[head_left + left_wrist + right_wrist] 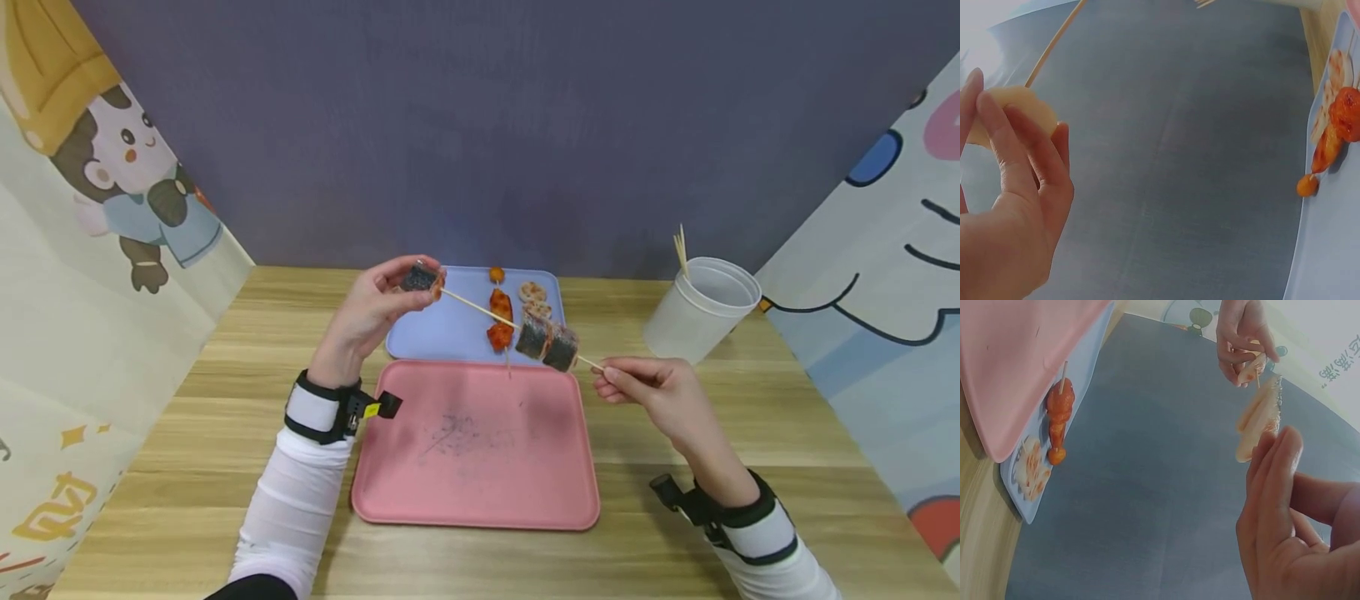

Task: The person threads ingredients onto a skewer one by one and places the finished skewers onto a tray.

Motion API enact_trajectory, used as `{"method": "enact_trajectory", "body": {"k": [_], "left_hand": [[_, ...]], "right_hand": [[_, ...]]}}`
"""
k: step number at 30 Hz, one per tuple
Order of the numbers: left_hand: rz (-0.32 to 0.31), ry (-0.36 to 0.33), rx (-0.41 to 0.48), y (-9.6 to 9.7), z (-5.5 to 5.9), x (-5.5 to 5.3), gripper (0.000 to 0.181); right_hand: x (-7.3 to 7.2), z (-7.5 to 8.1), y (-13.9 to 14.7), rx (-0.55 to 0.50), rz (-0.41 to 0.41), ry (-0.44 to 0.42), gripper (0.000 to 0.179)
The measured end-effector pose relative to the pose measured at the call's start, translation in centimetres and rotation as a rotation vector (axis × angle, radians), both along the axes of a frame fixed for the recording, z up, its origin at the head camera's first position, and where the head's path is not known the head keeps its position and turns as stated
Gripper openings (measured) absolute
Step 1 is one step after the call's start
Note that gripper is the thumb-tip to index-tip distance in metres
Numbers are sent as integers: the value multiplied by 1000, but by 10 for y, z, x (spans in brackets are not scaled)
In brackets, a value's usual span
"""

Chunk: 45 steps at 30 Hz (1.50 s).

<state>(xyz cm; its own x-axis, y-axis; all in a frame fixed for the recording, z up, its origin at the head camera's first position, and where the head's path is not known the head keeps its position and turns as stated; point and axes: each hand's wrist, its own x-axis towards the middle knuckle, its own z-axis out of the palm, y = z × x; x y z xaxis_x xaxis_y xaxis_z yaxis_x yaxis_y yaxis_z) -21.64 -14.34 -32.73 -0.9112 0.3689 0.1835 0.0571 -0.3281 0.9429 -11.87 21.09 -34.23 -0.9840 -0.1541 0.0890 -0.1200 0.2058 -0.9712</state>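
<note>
Between my two hands a bamboo skewer (476, 307) slants over the trays. My right hand (663, 392) pinches its lower end between thumb and fingers. Two dark seaweed-wrapped food pieces (546, 343) sit on the skewer near that hand. At the upper end my left hand (360, 312) grips another seaweed-wrapped piece (418, 277), and the skewer's tip meets it. In the left wrist view the pale side of this piece (1025, 106) shows behind the fingers. In the right wrist view the pieces on the skewer (1260, 422) look pale, with browned edges.
On the blue tray (435, 333) lie a skewer of orange-red food (500, 307) and several pale round slices (533, 292). The pink tray (480, 492) stands in front, with dark crumbs on it. A white bucket (686, 321) with bamboo sticks (681, 252) is at the back right.
</note>
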Motion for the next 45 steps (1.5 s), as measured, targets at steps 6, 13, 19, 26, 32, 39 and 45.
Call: {"method": "enact_trajectory", "body": {"k": [6, 13, 19, 26, 32, 39, 45], "left_hand": [[-35, 30, -1, 1, -2, 0, 30], [-45, 24, 49, 4, -3, 0, 29], [-35, 34, 15, 11, -7, 3, 30], [3, -4, -45, 30, -13, 5, 32], [-5, -18, 3, 34, -13, 5, 32], [-27, -5, -33, 41, -15, 9, 31], [2, -27, -52, 45, -17, 12, 27]], "right_hand": [[1, 0, 0, 40, -11, -7, 31], [0, 0, 1, -3, 20, -17, 32], [1, 2, -2, 8, -1, -38, 32], [-2, 1, -2, 12, -34, -56, 32], [-1, 2, -1, -6, -34, -53, 33], [4, 2, -8, 49, -44, -75, 31], [5, -1, -11, 48, -64, -77, 31]]}}
